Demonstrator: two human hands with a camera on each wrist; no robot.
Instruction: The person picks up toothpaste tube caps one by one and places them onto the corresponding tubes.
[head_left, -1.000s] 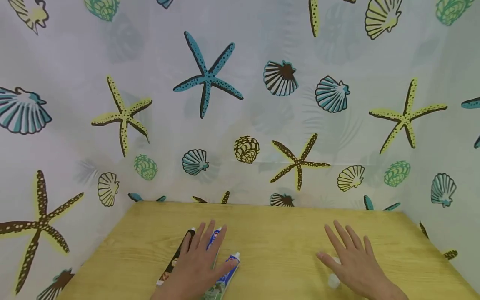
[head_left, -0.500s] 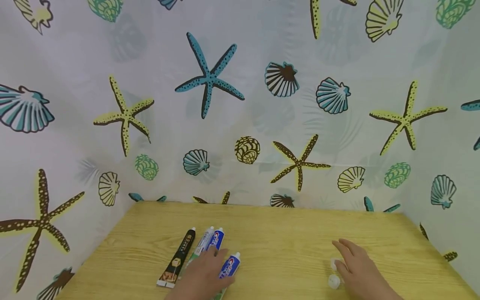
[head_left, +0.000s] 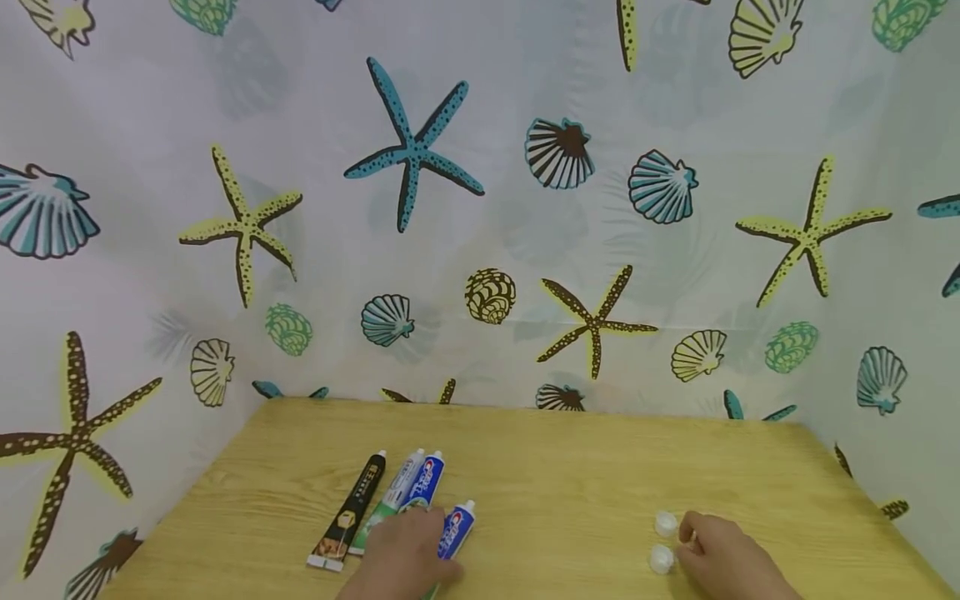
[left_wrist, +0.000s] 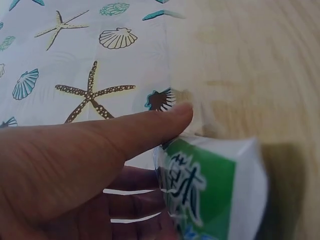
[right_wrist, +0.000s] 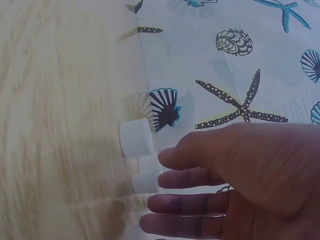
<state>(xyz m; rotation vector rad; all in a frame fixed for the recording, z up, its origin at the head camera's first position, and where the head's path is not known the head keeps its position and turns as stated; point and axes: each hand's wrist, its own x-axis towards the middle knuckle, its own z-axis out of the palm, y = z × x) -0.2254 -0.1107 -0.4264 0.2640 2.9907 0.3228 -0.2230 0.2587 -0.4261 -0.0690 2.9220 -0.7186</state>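
Note:
In the head view my left hand is lowered over a blue-topped toothpaste tube, thumb on its right side. The left wrist view shows my thumb and curled fingers on either side of that tube's green-and-white flat end. To the left lie a black toothpaste tube, a white-and-green tube and another blue one. My right hand is just right of two small white caps. In the right wrist view its thumb and fingertips come right up to the white caps, fingers fairly straight.
A light wood tabletop lies under both hands. Behind it and along both sides hangs a pale curtain printed with starfish and shells. The tubes lie left of centre, the caps on the right.
Both hands were spread flat above the table. The left has come down and closed around the blue-topped tube; the right has dropped beside the caps, its fingers drawn in.

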